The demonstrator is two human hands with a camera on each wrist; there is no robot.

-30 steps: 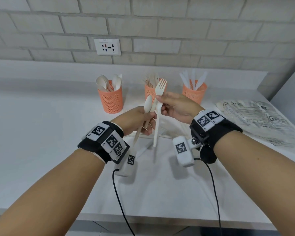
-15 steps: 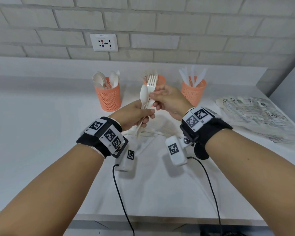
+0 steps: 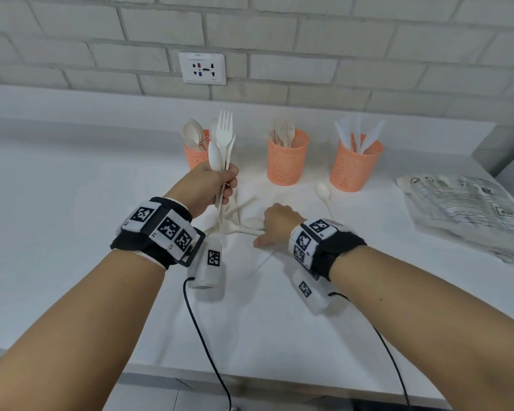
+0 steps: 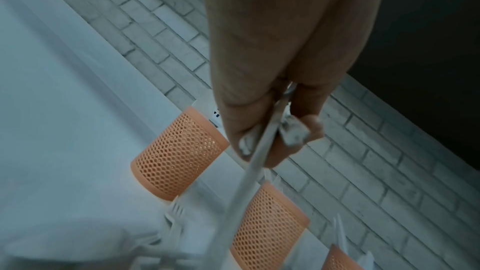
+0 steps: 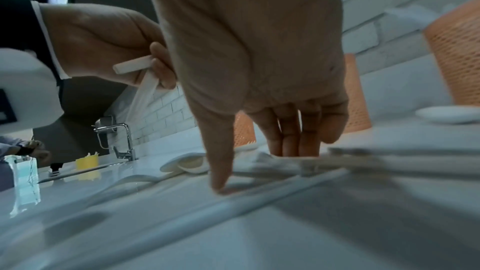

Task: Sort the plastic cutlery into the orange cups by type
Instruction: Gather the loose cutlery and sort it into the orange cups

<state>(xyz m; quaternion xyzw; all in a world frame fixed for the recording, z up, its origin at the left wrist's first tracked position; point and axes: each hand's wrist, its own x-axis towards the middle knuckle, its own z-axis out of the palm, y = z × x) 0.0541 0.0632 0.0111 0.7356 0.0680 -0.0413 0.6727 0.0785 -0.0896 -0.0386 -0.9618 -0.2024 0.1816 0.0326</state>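
Observation:
My left hand [image 3: 221, 185] grips a bundle of white plastic cutlery [image 3: 223, 137] upright: a fork, a spoon and a third piece whose type I cannot tell. It hovers in front of the left orange cup [image 3: 194, 157], which holds spoons. The middle cup [image 3: 288, 161] holds forks and the right cup [image 3: 355, 167] holds knives. My right hand [image 3: 261, 234] is down on the counter, fingers straight, touching a loose pile of cutlery [image 3: 247, 226]. In the right wrist view its fingertips [image 5: 291, 149] rest among the pieces and the thumb presses the counter.
A lone spoon [image 3: 323, 191] lies in front of the knife cup. A crumpled clear plastic bag [image 3: 463, 209] sits at the right. The counter [image 3: 72, 218] ends at a brick wall with a socket [image 3: 202, 68]. Cables hang off the front edge.
My right hand let go of the fork, which stays in the left hand's bundle, and dropped onto the pile on the counter. The left hand moved left toward the spoon cup.

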